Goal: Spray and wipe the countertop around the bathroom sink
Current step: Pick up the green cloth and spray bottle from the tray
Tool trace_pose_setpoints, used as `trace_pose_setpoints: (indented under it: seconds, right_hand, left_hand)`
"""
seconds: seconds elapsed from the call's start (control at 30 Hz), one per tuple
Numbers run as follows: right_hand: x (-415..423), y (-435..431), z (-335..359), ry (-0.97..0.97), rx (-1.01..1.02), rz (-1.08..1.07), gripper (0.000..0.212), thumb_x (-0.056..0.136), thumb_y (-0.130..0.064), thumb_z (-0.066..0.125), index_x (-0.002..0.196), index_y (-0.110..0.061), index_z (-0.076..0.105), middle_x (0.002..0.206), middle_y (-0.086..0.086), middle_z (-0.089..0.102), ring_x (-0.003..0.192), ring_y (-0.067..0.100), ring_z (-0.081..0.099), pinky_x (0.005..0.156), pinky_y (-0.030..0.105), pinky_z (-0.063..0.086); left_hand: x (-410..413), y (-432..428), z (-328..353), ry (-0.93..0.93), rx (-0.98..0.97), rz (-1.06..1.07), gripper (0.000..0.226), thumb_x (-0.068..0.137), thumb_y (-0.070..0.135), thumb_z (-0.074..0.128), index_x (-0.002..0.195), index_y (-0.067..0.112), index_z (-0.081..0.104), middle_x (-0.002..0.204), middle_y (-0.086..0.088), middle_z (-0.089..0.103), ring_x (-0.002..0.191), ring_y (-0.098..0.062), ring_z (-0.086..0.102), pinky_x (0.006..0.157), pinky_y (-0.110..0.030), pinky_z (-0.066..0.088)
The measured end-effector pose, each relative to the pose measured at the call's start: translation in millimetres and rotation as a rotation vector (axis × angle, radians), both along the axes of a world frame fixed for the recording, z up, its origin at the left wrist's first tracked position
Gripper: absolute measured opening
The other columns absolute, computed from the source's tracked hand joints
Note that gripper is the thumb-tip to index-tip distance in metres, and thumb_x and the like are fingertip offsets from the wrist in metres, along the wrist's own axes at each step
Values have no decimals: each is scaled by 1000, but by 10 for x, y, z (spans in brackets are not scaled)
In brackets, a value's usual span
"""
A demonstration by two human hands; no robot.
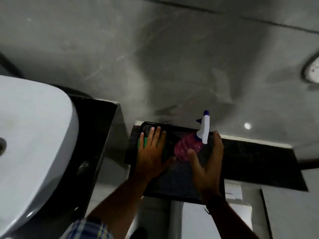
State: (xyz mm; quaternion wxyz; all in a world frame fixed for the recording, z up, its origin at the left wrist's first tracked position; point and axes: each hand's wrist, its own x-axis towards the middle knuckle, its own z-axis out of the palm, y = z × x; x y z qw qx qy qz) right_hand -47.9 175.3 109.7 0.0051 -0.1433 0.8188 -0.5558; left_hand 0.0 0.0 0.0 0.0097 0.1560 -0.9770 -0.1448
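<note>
Left hand (151, 152): lying flat, fingers spread, pressing green cloth (146, 141) at frame centre; grip open.
Right hand (207, 166): grip spreading wide beside pink spray bottle (188, 149), holding nothing.

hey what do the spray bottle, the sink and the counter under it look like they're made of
Spray bottle: translucent pink plastic, opaque white plastic trigger head. Sink: glossy white, probably glazed ceramic, judging by its soft highlights. Counter: dark speckled polished stone, perhaps granite.

Sink (34, 128) glossy white ceramic; countertop (96, 135) polished black speckled stone; spray bottle (187, 149) translucent pink plastic; tray (176, 183) textured black.
</note>
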Motion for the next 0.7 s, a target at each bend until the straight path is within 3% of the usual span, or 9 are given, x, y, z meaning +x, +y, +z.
trace_pose_setpoints:
  seconds: [0.13,0.27,0.3,0.4,0.5,0.57,0.6,0.7]
  right_hand:
    - [-282,-221,-130,-30,-96,9,91,90,-44,74,166,-22,30,162,3,45,150,24,45,120,58,42]
    - [-441,-384,-105,9,-172,8,72,87,-42,77,147,-63,41,139,-29,59,131,5,58,112,37,50]
    - [-478,-417,-102,5,-183,7,68,87,-41,77,143,-64,45,135,-32,61,128,5,61,110,36,51]
    - [-579,-461,-120,11,-198,6,60,90,-32,76,145,-41,54,137,-24,66,117,12,70,106,42,56]
    - [-679,-464,-84,89,-177,25,52,93,-19,73,142,-21,58,132,-20,69,113,4,69,104,34,55]
    - [-725,-469,-56,76,-177,63,37,95,-13,70,132,-18,64,130,-7,71,115,19,70,101,42,56]
    - [-720,-481,-36,41,-184,72,30,97,-12,69,125,-21,66,124,-4,73,107,24,71,95,46,58]
    - [-646,-466,76,-2,-206,71,13,100,-13,64,111,-15,70,94,-9,71,81,10,66,77,32,55]
  left_hand:
    - [-5,-21,-104,92,-4,22,101,91,87,43,166,20,36,176,-10,27,165,-38,16,125,-75,-2]
    - [17,22,-103,50,-40,45,78,94,66,53,159,22,48,162,-8,51,151,-42,44,121,-80,12]
    - [14,22,-87,41,-49,58,74,93,62,54,157,24,50,158,-7,54,146,-40,48,121,-79,14]
    - [-5,15,-60,23,-63,60,72,87,58,61,151,26,54,148,-6,58,137,-36,53,119,-73,22]
    - [-38,12,-33,-8,-52,39,73,79,57,75,143,25,59,137,-6,64,123,-34,60,114,-64,38]
    - [-61,-15,-16,-3,-64,26,71,75,55,83,136,24,63,126,-7,68,113,-34,66,108,-61,46]
    - [-69,-17,-14,9,-74,9,70,73,53,86,132,24,65,122,-8,69,108,-35,68,103,-60,49]
    - [-61,-66,64,40,-51,-37,63,70,48,92,123,21,72,115,-10,72,99,-36,71,92,-56,53]
